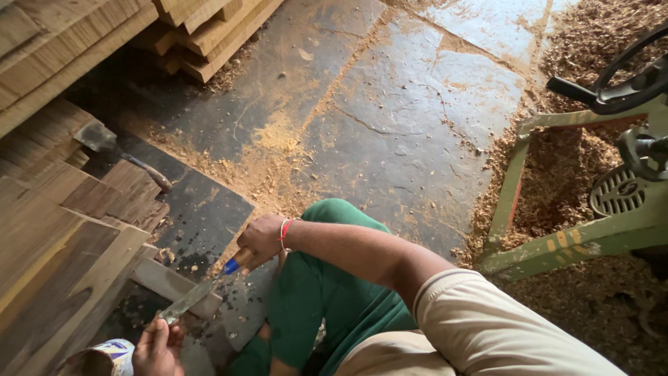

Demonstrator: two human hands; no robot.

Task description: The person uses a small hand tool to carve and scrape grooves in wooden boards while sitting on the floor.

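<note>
Chisel (198,296): handle gripped by right hand (261,240), blade tip pinched by left hand (158,346) fingers. Risk: fingers cut if blade slips over sawdust-covered floor (390,125).

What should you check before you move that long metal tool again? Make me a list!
1. Right hand grips the tool's wooden handle: ok.
2. Left hand steadies the blade near its tip: ok.
3. Left fingers away from the blade's edge: cannot tell.
4. Wood piece under the blade lies flat: ok.
5. Floor free of sawdust: not ok.
6. Hatchet rests away from both hands: ok.
</note>
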